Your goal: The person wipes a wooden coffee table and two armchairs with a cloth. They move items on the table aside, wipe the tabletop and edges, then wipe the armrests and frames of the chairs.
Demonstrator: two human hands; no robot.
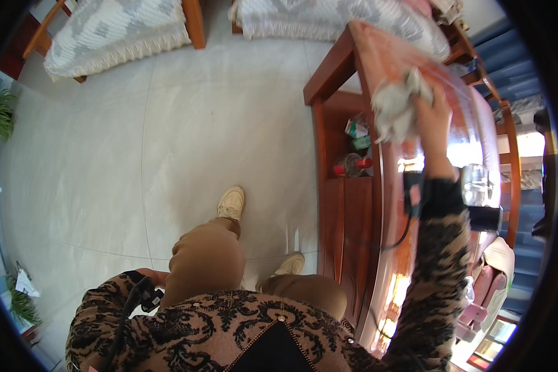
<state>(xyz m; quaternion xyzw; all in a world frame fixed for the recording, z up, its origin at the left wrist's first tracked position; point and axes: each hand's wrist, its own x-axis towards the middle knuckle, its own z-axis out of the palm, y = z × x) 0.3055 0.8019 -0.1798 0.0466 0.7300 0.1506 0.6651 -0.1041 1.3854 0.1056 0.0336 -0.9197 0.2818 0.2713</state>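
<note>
My right hand (434, 123) grips a bunched, light grey cloth (395, 109) on the glossy top of a reddish-brown wooden table (381, 51). The hand and cloth look slightly blurred. My left hand (154, 277) hangs low beside my left thigh, partly covered by the sleeve and leg, so its fingers cannot be made out. Next to my right wrist is a black device (413, 197) with a cable running over the table. A clear glass vessel (476, 183) stands on the other side of that wrist, with a black object (485, 218) close by.
An open shelf under the tabletop holds a clear container with red ends (351, 165) and green-and-white packets (359, 132). Cushioned wooden seats (121, 35) line the far side of the tiled floor (214, 121). Pink items (474, 316) lie at the lower right; potted greenery (0, 114) stands left.
</note>
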